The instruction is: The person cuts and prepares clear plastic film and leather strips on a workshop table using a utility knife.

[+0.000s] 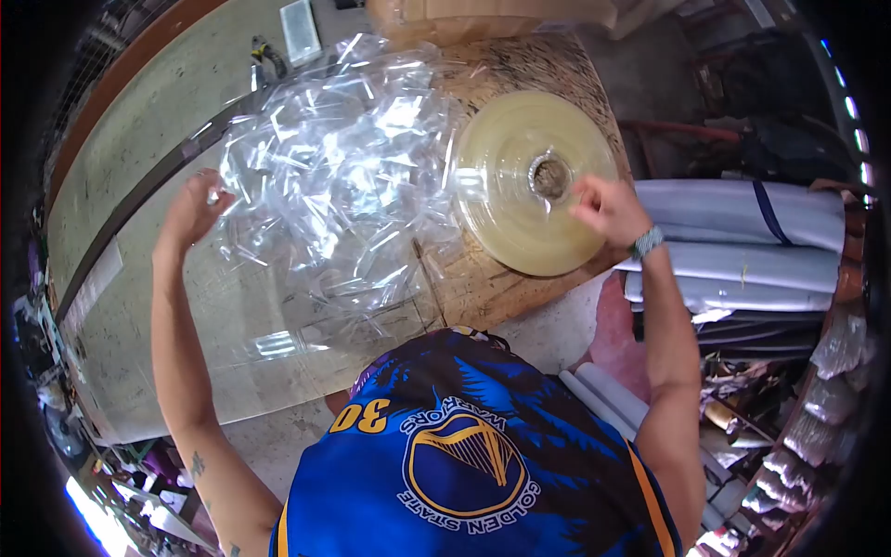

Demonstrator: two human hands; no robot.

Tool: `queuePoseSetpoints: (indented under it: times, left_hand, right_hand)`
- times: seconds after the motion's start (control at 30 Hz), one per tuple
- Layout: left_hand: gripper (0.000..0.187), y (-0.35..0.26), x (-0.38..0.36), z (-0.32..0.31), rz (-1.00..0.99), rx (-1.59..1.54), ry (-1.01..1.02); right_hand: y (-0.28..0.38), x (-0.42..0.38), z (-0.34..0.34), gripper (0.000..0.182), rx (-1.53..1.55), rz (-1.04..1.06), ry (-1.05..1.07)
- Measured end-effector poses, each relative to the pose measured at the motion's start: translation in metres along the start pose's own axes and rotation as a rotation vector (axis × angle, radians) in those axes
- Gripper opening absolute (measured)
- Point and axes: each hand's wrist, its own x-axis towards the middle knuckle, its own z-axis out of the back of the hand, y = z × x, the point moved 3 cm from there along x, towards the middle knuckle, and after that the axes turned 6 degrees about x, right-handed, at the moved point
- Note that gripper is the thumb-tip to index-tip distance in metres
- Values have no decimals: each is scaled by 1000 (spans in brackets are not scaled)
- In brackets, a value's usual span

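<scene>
Brown wood showed on the right part of the worktop (473, 299). A heap of clear plastic pieces (343, 176) lay in its middle, and a pale yellow roll (501, 232) near its right edge. The left hand (190, 209) was beside the heap, toward the left edge, with fingers bent narrow; I could not tell whether they held the shiny bit (215, 195) there. The right hand (610, 210) was over the roll, near its core (551, 174), fingers curled; I could not tell their hold. Pliers (269, 59) lay beyond the heap, toward the far edge.
</scene>
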Motion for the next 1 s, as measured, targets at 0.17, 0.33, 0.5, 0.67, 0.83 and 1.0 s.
queuePoseSetpoints:
  times: [0.17,0.33,0.5,0.67,0.83,1.0]
  left_hand:
    - [38,-46,-90,3,195,20,-190]
    - [45,-48,-171,-18,329,-459,-200]
    - [30,-100,-202,-58,111,-853,-66]
    - [35,-206,-211,-122,-406,-977,113]
    - [33,-245,-251,-163,-412,-820,289]
    - [36,-231,-303,-199,7,-582,126]
  right_hand:
    - [26,-59,-76,21,209,-27,271]
    - [-6,-126,-177,27,120,-178,451]
    - [-56,-171,-277,24,-16,-201,450]
    - [-108,-165,-413,44,132,-163,650]
    - [-90,-158,-447,40,49,-281,920]
    - [-66,-127,-486,36,-33,-200,1111]
